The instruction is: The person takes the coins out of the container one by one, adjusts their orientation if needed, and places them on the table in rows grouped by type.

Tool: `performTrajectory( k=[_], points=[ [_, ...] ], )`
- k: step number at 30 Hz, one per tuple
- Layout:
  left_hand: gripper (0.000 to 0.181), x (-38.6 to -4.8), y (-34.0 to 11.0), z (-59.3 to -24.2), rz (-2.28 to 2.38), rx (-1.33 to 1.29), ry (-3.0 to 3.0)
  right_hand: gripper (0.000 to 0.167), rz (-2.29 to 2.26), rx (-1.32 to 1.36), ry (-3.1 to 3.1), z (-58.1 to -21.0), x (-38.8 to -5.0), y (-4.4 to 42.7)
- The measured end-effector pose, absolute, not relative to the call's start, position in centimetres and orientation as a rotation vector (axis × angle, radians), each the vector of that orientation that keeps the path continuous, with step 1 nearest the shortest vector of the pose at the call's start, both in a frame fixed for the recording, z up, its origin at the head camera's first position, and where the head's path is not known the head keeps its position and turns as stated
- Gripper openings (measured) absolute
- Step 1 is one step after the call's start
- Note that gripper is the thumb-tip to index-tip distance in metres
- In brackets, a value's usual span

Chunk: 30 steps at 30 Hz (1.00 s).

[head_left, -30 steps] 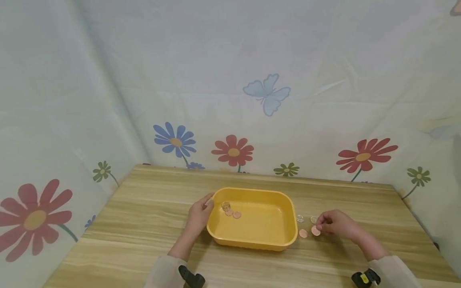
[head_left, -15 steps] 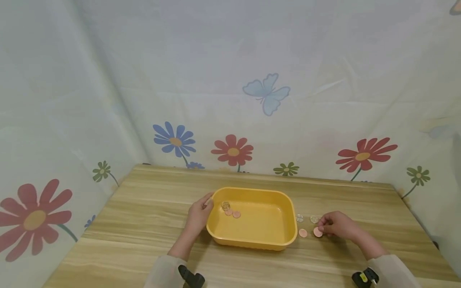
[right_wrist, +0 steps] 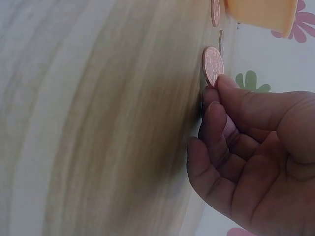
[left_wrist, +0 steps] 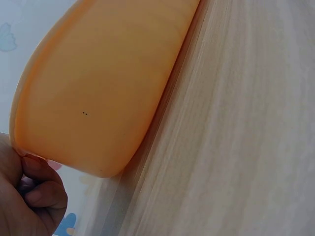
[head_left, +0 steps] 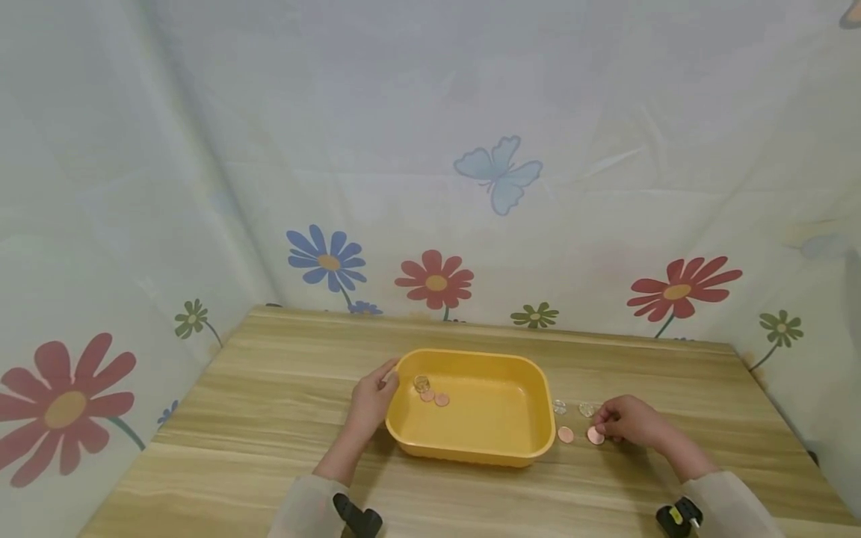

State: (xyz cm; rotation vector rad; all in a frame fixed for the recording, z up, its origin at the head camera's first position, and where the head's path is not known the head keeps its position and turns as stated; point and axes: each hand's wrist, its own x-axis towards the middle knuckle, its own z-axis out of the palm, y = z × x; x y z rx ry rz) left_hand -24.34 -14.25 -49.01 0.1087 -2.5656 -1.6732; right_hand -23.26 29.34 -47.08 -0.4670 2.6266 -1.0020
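A yellow plastic basin (head_left: pixel 471 452) stands on the table, and my left hand (head_left: pixel 370 403) grips its left rim between thumb and curled fingers. Inside, near the left wall, lie two copper coins (head_left: pixel 442 400) and a small pile of gold-coloured coins (head_left: pixel 421 384). To the basin's right, my right hand (head_left: pixel 628 420) pinches a copper coin (right_wrist: pixel 213 67) at its edge, thumb against index finger; the coin is tilted just over the tabletop. Another copper coin (head_left: pixel 565 434), a silvery coin (head_left: pixel 560 407) and a pale gold coin (head_left: pixel 587 409) lie on the wood nearby.
The wood-grain table (head_left: pixel 282 373) reaches back to a white cloth (head_left: pixel 377 149) printed with flowers and a butterfly. This cloth also hangs along the left and right sides. Both wrists carry a black camera mount (head_left: pixel 356 515).
My right hand has shifted slightly to the right with the copper coin, away from the basin, uncovering more of the pale gold coin. My left hand and the basin have stayed in place.
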Motion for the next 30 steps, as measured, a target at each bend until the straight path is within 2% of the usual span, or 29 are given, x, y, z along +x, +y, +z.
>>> performTrajectory(
  k=[30],
  points=[
    [0.043,-24.39,-14.24,-48.95,-1.657,0.099,-2.576,0.010,-0.835,-0.447,2.827,-47.82,-23.24,28.71]
  ],
)
